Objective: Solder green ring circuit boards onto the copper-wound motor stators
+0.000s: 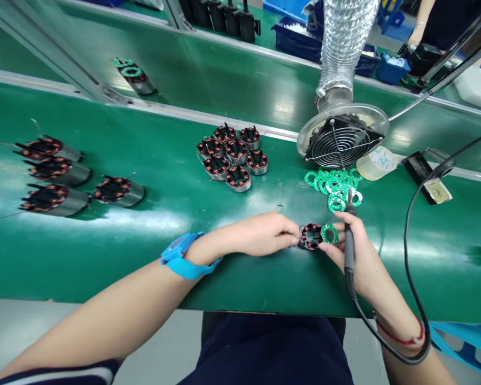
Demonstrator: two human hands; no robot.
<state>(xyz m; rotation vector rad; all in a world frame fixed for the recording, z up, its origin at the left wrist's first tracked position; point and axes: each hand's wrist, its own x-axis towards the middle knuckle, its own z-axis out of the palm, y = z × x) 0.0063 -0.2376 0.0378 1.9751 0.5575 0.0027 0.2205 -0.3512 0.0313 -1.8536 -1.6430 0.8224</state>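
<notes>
A round motor stator [310,236] with copper windings lies on the green table in front of me. My left hand [276,233] touches its left side, fingers pinched together; anything between the fingertips is too small to make out. Beside the stator's right edge, my right hand [355,248] holds a green ring-shaped circuit board [329,234] between its fingertips. A soldering iron [348,246] also rests in that hand, its tip pointing away from me. Just beyond is a pile of green ring boards [332,184].
Several stators [236,152] stand at the middle back, with more stators [60,198] at the left. A fan [339,141] on a foil duct overhangs the board pile. The iron's cable [406,267] loops at the right, near a soldering stand [427,179] and tape roll [377,163].
</notes>
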